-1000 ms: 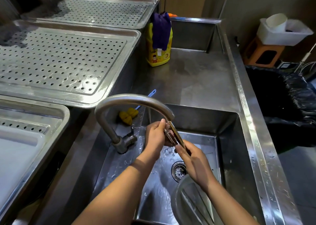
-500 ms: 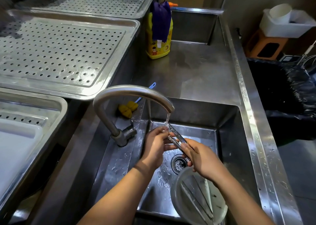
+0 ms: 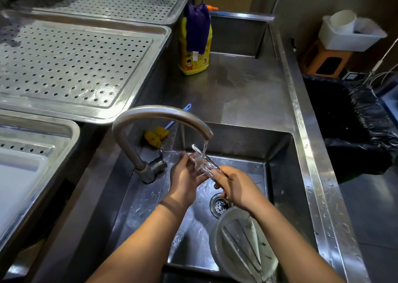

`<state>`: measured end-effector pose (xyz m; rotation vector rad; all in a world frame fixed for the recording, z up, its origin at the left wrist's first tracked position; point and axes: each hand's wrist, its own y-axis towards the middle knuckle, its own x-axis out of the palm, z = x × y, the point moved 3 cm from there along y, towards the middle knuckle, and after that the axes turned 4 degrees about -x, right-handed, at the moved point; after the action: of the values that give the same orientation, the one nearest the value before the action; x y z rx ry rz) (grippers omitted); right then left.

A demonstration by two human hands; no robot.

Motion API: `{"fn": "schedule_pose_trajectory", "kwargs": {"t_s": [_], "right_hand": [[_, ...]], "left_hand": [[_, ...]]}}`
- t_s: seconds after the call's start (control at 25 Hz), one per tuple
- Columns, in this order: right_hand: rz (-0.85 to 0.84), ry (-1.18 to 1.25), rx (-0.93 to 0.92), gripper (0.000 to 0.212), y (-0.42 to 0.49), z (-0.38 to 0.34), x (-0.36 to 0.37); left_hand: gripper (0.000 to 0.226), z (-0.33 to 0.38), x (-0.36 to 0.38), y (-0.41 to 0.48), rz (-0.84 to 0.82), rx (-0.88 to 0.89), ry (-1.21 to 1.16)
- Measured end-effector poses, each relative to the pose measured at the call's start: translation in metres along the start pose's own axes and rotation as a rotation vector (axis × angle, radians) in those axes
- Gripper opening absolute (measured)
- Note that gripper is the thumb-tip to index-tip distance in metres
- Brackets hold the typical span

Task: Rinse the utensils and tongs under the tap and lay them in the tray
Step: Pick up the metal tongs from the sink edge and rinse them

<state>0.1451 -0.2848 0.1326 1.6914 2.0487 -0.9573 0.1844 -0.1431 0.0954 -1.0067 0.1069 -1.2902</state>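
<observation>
The steel tabletop (image 3: 243,93) carried a sink basin (image 3: 277,175) at about 5 o'clock in the view. Perforated draining trays (image 3: 71,67) stood at 10 o'clock, well apart from the basin, and no utensil could be seen lying in them. A curved tap (image 3: 159,119) ran at the centre, its stream falling onto the tongs (image 3: 203,161), which lay slantwise under the spout, tips towards 11 o'clock. A yellow bottle (image 3: 195,54) with a dark cloth draped over it stood at 12 o'clock.

The right hand (image 3: 235,187) was closed around the handle end of the tongs. The left hand (image 3: 186,176) was cupped under the wet blades, fingers half curled and touching them. A pale bowl (image 3: 243,244) at 5 o'clock in the basin held several slim utensils (image 3: 241,246), apparently unrinsed.

Progress, as judged: the rinsing was early, with one piece under the water, the rest waiting in the bowl, and nothing yet laid in a tray.

Compared with half a second earlier, the tongs had been lowered slightly, so that the stream struck their middle rather than their upper tips, and the left hand had opened beneath them; the right-hand grasp was unchanged.
</observation>
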Motion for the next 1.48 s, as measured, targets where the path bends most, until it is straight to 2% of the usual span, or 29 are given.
{"fn": "schedule_pose_trajectory", "kwargs": {"t_s": [0.12,0.2,0.32,0.4,0.48,0.6,0.76,0.84,0.92,1.04,1.16,1.24,1.36,1.48], "right_hand": [[0.002,0.046,-0.001,0.048,0.021,-0.013,0.006],[-0.006,0.053,-0.015,0.051,0.038,-0.022,0.013],[-0.129,0.244,-0.065,0.063,0.062,-0.034,0.029],[-0.167,0.299,-0.105,0.062,0.076,-0.040,0.036],[-0.143,0.278,-0.133,0.062,0.086,-0.046,0.040],[-0.061,0.124,-0.178,0.056,0.090,-0.048,0.044],[-0.015,-0.012,-0.325,0.054,0.071,-0.038,0.036],[-0.010,-0.012,-0.418,0.040,0.058,-0.028,0.028],[0.006,0.066,-0.394,0.030,0.048,-0.014,0.020],[0.060,0.274,-0.238,0.026,0.042,-0.004,0.018],[0.083,0.521,-0.118,0.017,0.041,-0.011,0.028],[0.068,0.545,-0.150,0.017,0.039,-0.019,0.036],[0.103,0.608,-0.121,0.017,0.030,-0.012,0.040],[0.183,0.592,-0.056,0.030,0.005,0.033,0.038]], "left_hand": [[0.025,0.014,-0.010,-0.013,-0.204,-0.036,-0.061],[0.037,0.025,-0.019,-0.020,-0.273,0.002,-0.019],[0.043,0.044,-0.032,-0.028,-0.198,0.164,0.049],[0.045,0.052,-0.035,-0.034,-0.128,0.242,0.069],[0.047,0.052,-0.036,-0.037,-0.081,0.283,0.041],[0.039,0.053,-0.036,-0.040,-0.034,0.327,-0.017],[0.030,0.055,-0.031,-0.038,-0.027,0.331,-0.079],[0.025,0.049,-0.024,-0.034,-0.050,0.299,-0.063],[0.021,0.040,-0.018,-0.031,-0.088,0.237,-0.015],[0.016,0.029,-0.018,-0.027,-0.112,0.250,0.150],[0.020,0.030,-0.030,-0.023,-0.084,0.328,0.333],[0.022,0.030,-0.051,-0.021,0.013,0.454,0.666],[0.027,0.021,-0.094,-0.026,0.153,0.677,1.300],[0.051,0.002,-0.133,-0.023,0.195,0.685,1.751]]}}
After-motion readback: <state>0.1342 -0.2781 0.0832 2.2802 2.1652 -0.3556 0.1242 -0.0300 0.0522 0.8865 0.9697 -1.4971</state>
